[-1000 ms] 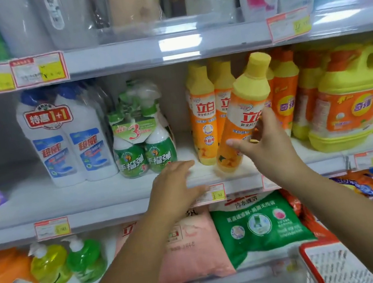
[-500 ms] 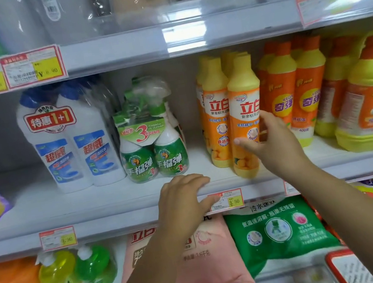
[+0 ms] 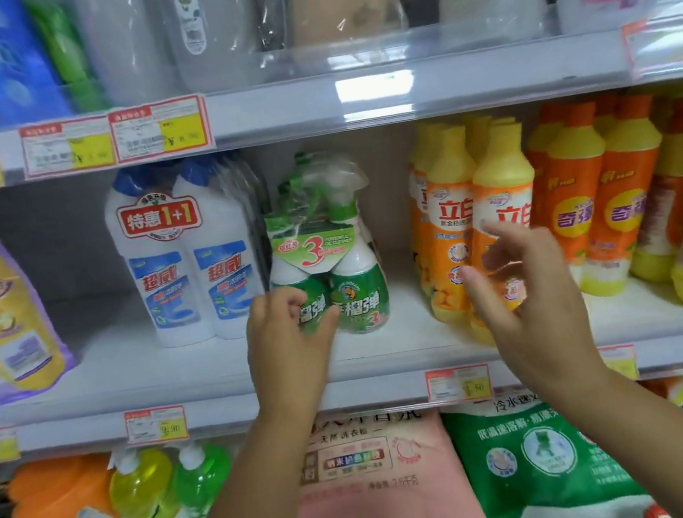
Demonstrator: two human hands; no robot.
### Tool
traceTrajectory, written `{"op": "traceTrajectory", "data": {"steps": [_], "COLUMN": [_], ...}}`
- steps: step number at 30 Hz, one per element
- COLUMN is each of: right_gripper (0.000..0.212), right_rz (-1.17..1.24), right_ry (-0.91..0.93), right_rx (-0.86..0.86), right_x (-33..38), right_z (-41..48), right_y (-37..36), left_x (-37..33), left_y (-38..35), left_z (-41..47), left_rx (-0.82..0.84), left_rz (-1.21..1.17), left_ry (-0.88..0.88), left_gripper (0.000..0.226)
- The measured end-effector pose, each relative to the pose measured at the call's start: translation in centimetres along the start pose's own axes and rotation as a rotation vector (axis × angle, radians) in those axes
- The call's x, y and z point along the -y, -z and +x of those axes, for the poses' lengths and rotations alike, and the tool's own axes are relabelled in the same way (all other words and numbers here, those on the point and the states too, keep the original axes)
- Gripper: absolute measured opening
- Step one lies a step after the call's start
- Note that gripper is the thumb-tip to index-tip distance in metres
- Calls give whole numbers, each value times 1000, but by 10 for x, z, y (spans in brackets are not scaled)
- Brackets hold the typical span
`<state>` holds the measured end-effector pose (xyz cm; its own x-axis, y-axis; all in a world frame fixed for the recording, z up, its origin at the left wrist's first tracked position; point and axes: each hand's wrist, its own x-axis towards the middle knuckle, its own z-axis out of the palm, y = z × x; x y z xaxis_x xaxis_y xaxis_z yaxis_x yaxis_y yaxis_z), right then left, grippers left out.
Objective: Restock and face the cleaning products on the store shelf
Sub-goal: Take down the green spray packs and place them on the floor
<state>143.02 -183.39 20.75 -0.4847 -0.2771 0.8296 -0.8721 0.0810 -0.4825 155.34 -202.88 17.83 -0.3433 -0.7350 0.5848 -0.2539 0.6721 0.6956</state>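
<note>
Mid-frame, the left hand (image 3: pixel 288 344) curls its fingers round the green spray-cleaner pack (image 3: pixel 359 296), probably to face it; the right hand (image 3: pixel 532 303) hangs spread, empty.

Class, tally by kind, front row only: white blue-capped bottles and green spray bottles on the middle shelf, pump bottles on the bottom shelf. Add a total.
White blue-capped bottles: 2
Green spray bottles: 2
Pump bottles: 2
Total: 6
</note>
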Motion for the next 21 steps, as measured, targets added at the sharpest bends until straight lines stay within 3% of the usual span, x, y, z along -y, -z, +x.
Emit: {"op": "traceTrajectory", "data": {"steps": [2, 5, 7, 9, 12, 16, 21], "right_gripper": [42, 71, 86, 95, 93, 86, 81], "right_rz": [54, 22, -8, 2, 160, 193, 224], "right_ry": [-39, -258, -378, -455, -540, -514, -395], "right_rx": [243, 493, 594, 653, 689, 591, 460], "right_x": [10, 9, 8, 7, 3, -5, 7], "right_z": [1, 12, 29, 43, 51, 43, 26], "right_y": [-23, -59, -78, -93, -114, -127, -103], "left_x": [21, 45, 51, 53, 58, 63, 53], "left_y": [12, 17, 13, 9, 3, 0, 14], "left_z": [13, 22, 27, 35, 45, 45, 38], "left_rx": [-18, 229, 348, 402, 428, 363, 310], "left_rz": [8, 9, 34, 25, 13, -64, -202], "left_ry": [88, 223, 200, 214, 249, 232, 202], "left_gripper": [47, 84, 90, 81, 73, 63, 84]}}
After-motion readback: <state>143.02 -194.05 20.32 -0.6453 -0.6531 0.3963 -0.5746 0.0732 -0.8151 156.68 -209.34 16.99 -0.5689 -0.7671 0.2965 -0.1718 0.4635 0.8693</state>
